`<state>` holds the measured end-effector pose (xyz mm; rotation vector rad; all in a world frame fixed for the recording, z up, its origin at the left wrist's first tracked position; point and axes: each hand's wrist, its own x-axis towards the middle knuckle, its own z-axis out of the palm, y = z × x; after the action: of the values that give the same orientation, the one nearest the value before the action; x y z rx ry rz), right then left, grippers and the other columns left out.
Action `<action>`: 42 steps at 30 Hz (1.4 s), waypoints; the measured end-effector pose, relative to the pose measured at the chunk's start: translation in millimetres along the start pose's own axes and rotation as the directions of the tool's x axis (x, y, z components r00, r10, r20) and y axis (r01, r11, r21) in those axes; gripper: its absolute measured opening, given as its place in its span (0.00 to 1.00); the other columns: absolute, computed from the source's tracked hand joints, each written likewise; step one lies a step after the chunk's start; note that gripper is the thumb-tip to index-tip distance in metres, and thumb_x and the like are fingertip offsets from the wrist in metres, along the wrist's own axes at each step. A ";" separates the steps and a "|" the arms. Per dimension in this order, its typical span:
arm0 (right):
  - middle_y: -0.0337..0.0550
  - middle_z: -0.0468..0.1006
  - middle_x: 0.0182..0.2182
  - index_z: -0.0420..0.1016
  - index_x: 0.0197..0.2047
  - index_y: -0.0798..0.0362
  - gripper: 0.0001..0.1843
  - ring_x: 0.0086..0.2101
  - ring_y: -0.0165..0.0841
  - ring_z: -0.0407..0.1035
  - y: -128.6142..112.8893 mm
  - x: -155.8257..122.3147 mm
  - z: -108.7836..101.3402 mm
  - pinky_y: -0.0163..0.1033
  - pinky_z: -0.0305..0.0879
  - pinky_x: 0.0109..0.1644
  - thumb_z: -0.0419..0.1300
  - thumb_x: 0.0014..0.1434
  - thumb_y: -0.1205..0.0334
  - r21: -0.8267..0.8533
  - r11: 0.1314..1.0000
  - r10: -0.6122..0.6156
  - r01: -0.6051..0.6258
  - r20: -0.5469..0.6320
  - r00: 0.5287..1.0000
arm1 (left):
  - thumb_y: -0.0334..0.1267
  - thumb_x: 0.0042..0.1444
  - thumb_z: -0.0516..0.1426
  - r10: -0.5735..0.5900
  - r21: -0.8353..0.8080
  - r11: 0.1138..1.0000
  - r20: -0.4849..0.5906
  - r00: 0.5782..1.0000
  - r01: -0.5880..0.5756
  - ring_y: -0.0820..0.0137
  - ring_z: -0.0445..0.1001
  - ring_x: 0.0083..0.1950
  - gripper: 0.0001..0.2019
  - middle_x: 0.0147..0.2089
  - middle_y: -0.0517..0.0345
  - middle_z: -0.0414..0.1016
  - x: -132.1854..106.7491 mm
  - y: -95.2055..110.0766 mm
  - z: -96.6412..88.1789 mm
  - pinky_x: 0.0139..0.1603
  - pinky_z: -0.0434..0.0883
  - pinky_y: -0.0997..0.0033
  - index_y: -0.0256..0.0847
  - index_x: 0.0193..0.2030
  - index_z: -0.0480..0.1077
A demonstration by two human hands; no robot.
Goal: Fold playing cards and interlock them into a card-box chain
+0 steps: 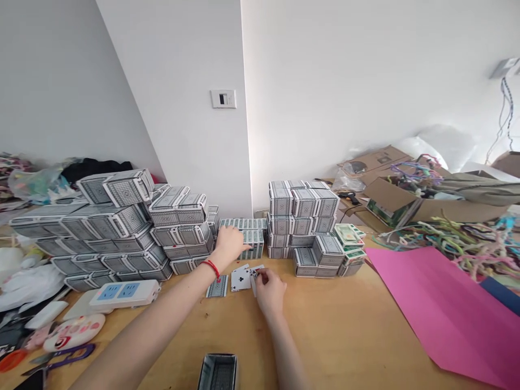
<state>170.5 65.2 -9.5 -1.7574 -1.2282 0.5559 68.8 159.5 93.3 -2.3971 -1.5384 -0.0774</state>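
Note:
My left hand [229, 244], with a red string bracelet at the wrist, reaches over a row of small green-patterned boxes [257, 238] by the wall. Its fingers look curled down and the thumb points right; what they grip is hidden. Below it, my right hand [271, 291] pinches a playing card [255, 272] at the table top. Next to that lie white club cards [241, 279] face up, partly overlapping. Further left is a grey-patterned card [217, 287], back side up.
Tall stacks of grey card-covered blocks stand left [117, 233] and right [304, 216]. An open card-patterned box [219, 372] sits at the front edge. At left are a power strip [124, 293] and purple snips [71, 355]; pink paper [442, 309] and fuzzy pipe cleaners [455, 244] lie right.

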 end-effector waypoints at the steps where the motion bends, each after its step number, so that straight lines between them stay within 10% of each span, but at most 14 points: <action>1: 0.42 0.79 0.29 0.75 0.32 0.51 0.13 0.34 0.38 0.70 -0.3 0.0 -0.4 0.42 0.50 0.43 0.49 0.49 0.66 0.005 1.000 0.002 -0.002 0.000 1.000 | 0.55 0.46 0.55 0.016 -0.006 1.000 0.006 1.000 -0.016 0.54 0.71 0.40 0.22 0.32 0.40 0.75 0.7 -0.9 0.1 0.39 0.61 0.61 0.34 0.25 0.73; 18: 0.42 0.79 0.28 0.75 0.32 0.51 0.13 0.32 0.38 0.70 0.7 0.4 -0.8 0.43 0.50 0.44 0.49 0.48 0.65 0.031 0.999 0.013 -0.014 0.010 1.000 | 0.23 0.50 0.51 0.209 -0.079 0.975 0.023 0.978 -0.207 0.61 0.73 0.37 0.10 0.35 0.46 0.72 -31.3 13.2 27.4 0.36 0.66 0.65 0.37 0.31 0.71; 26: 0.42 0.79 0.26 0.74 0.30 0.50 0.12 0.32 0.38 0.71 2.3 1.6 0.2 0.42 0.52 0.43 0.50 0.49 0.64 0.020 1.000 0.004 -0.004 -0.002 1.000 | 0.38 0.52 0.53 0.263 -0.126 0.958 0.021 0.965 -0.258 0.61 0.72 0.38 0.08 0.32 0.47 0.73 -54.6 18.1 40.3 0.34 0.65 0.67 0.38 0.29 0.72; 31: 0.41 0.79 0.26 0.74 0.32 0.51 0.13 0.30 0.37 0.71 3.9 2.1 0.0 0.39 0.54 0.41 0.48 0.50 0.64 0.068 0.998 -0.003 0.004 -0.005 1.000 | 0.43 0.56 0.46 0.025 -0.440 0.898 0.044 0.999 -0.004 0.69 0.70 0.26 0.17 0.24 0.57 0.72 -48.8 -8.1 27.3 0.27 0.63 0.72 0.40 0.24 0.69; 37: 0.40 0.79 0.25 0.75 0.32 0.51 0.13 0.30 0.37 0.71 5.0 2.6 1.9 0.41 0.53 0.43 0.49 0.49 0.64 0.036 0.999 0.036 -0.036 -0.006 0.999 | 0.38 0.50 0.53 -0.114 -0.424 0.904 -0.116 0.987 0.054 0.67 0.71 0.39 0.13 0.45 0.54 0.70 -31.7 -26.9 20.0 0.37 0.66 0.71 0.40 0.43 0.66; 42: 0.41 0.79 0.24 0.75 0.31 0.50 0.13 0.29 0.37 0.71 6.6 3.1 2.2 0.40 0.54 0.41 0.50 0.49 0.63 0.065 0.998 0.016 -0.016 -0.007 1.000 | 0.40 0.52 0.54 0.001 -0.249 0.967 -0.221 0.975 -0.057 0.61 0.66 0.48 0.13 0.49 0.53 0.69 -28.8 -21.2 28.6 0.44 0.65 0.66 0.42 0.44 0.69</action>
<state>173.4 68.1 -15.8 -1.7143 -1.1792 0.5917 34.3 150.1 64.7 -2.4996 -1.4649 -0.5465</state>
